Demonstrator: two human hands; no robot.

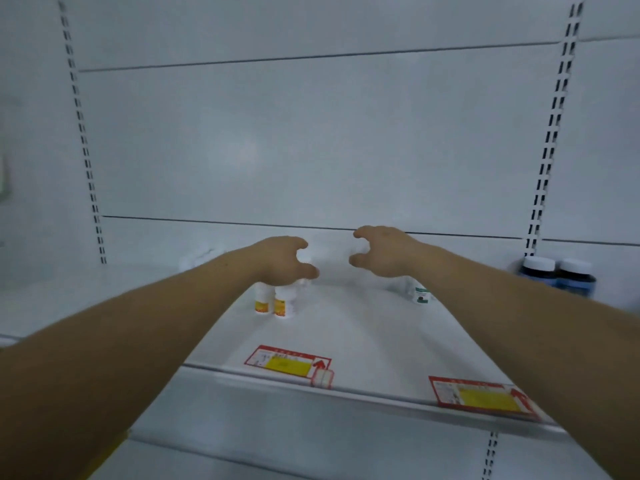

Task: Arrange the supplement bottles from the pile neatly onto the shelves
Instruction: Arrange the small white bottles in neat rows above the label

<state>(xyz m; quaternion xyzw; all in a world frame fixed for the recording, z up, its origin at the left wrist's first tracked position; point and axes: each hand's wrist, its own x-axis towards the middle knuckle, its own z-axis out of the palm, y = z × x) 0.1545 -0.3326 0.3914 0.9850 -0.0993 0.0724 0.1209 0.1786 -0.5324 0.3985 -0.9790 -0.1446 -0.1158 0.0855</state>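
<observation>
Shelf (pixel 363 327) smooth painted metal; bottles (pixel 284 303) glossy plastic; price labels (pixel 289 365) paper.

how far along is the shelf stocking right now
Done: two orange-labelled bottles, a green-labelled bottle and two dark blue bottles stand upright on the shelf. In hand: the left hand and right hand reach toward the back, fingers curled; whether they hold white bottles is too blurred to tell. Left: wide gaps lie between the groups, and the pile is out of view, so the remainder cannot be counted.

1 head-worn wide-angle view, facing forward, slightly down, close to the shelf (pixel 363 341)
</observation>
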